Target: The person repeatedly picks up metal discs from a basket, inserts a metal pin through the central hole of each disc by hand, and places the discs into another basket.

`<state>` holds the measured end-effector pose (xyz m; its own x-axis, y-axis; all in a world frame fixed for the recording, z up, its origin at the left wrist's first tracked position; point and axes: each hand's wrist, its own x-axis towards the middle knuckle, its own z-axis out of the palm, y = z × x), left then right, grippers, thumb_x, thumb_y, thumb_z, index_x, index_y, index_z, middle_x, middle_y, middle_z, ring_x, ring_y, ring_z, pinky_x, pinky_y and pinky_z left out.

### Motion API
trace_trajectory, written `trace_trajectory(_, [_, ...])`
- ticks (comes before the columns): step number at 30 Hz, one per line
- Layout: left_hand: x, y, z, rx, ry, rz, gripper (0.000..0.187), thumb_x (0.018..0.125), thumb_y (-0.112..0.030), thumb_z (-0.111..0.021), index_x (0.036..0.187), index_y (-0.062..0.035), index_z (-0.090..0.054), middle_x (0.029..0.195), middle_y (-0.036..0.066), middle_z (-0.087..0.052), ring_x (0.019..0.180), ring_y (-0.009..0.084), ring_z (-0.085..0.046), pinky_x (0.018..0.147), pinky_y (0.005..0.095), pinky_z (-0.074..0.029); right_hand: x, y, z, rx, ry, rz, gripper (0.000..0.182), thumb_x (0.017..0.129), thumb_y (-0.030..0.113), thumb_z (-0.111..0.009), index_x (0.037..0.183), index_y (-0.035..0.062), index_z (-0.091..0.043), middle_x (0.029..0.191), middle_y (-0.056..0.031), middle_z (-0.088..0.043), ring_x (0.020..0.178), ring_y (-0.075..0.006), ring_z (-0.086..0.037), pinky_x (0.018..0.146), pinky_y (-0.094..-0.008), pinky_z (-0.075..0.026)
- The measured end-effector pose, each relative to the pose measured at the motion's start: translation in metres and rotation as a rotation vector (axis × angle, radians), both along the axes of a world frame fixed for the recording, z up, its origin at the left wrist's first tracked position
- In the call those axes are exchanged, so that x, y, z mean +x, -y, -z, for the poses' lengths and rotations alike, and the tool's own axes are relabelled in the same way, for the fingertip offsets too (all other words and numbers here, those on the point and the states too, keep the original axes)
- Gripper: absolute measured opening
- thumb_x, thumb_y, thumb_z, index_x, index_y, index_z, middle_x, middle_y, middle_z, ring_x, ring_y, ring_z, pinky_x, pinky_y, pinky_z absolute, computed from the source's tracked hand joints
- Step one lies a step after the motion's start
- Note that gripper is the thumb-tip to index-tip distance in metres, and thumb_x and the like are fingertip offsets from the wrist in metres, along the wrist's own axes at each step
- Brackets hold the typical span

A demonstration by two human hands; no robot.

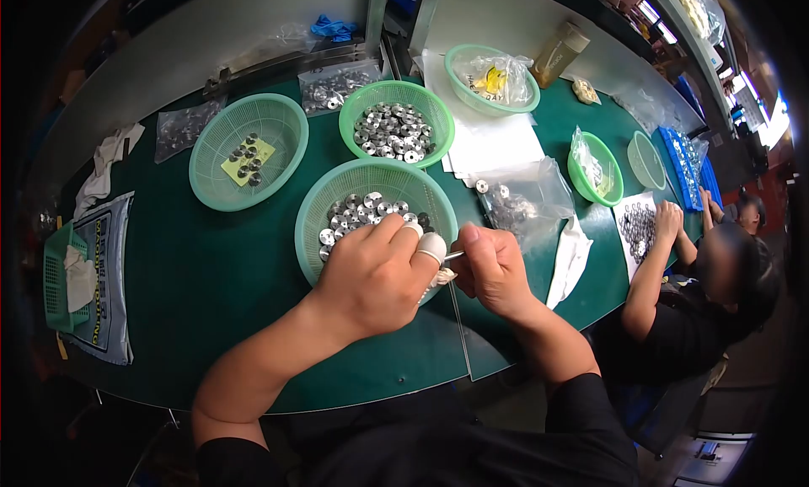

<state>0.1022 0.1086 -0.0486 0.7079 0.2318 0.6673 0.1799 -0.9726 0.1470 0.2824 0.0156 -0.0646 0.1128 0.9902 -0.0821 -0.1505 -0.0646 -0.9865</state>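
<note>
We take this for a workshop: a green table (pixel 202 302) carries a basket (pixel 306 222) of metal parts (pixel 358 211) mid-frame. We also see a bag (pixel 341 87) of parts at upper centre and another person (pixel 642 306) at right.

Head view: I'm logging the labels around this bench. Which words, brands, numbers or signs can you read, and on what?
"DAY": on the clear bag with a yellow print, in the back basket; its other letters are unclear.
Grey bag at the left: yellow lettering, too distorted to read surely.
Brown bottle: lettering too small to read.
No number is legible.
</note>
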Motion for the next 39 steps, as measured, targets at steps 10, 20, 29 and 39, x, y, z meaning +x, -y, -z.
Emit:
trace_trajectory(10, [0.002, 0.004, 0.014, -0.135, 0.0, 0.025, 0.01, 0.073, -0.005, -0.064, 0.077, -0.0012, -0.056, 0.07, 0.01, -0.052, 0.069, 0.0272, -0.057, 0.052, 0.0392, -0.05, -0.004, 0.003, -0.004, 0.06, 0.352, 0.082, 0.055, 0.111, 0.032, -0.043, 0.064, 0.0043, -0.048, 0.052, -0.0007, -0.051, 0.044, -0.0088, -0.045, 0.044, -0.0284, -0.037])
trace_trajectory(20, [0.005, 0.008, 0.016, -0.635, 0.038, 0.169, 0.012, 0.078, 0.001, -0.061, 0.086, 0.005, -0.053, 0.074, 0.022, -0.061, 0.071, 0.0411, -0.062, 0.06, 0.0504, -0.049, 0.0, 0.001, 0.012, 0.513, 0.775, 0.254, 0.039, 0.104, 0.018, -0.051, 0.068, 0.004, -0.048, 0.055, -0.011, -0.044, 0.044, -0.0295, -0.045, 0.045, -0.0383, -0.038])
trace_trajectory(29, [-0.002, 0.0, -0.006, -1.56, -0.196, 0.354, 0.035, 0.107, -0.025, -0.05, 0.08, -0.0032, -0.055, 0.061, 0.004, -0.059, 0.054, 0.0128, -0.055, 0.053, 0.033, -0.044, 0.007, -0.005, 0.018, 0.689, 0.915, 0.276, 0.034, 0.102, 0.016, -0.053, 0.07, 0.0041, -0.049, 0.058, -0.0116, -0.046, 0.046, -0.0306, -0.048, 0.045, -0.04, -0.038])
trace_trajectory(39, [-0.009, -0.007, -0.004, -1.64, -0.166, 0.445, 0.061, 0.111, -0.05, -0.033, 0.103, 0.0018, -0.064, 0.074, 0.003, -0.061, 0.063, 0.0071, -0.056, 0.059, 0.0206, -0.044, -0.002, -0.005, 0.01, 0.319, 0.261, 0.163, 0.058, 0.113, 0.034, -0.034, 0.067, 0.0039, -0.053, 0.05, -0.0014, -0.05, 0.043, -0.0101, -0.045, 0.043, -0.0276, -0.035])
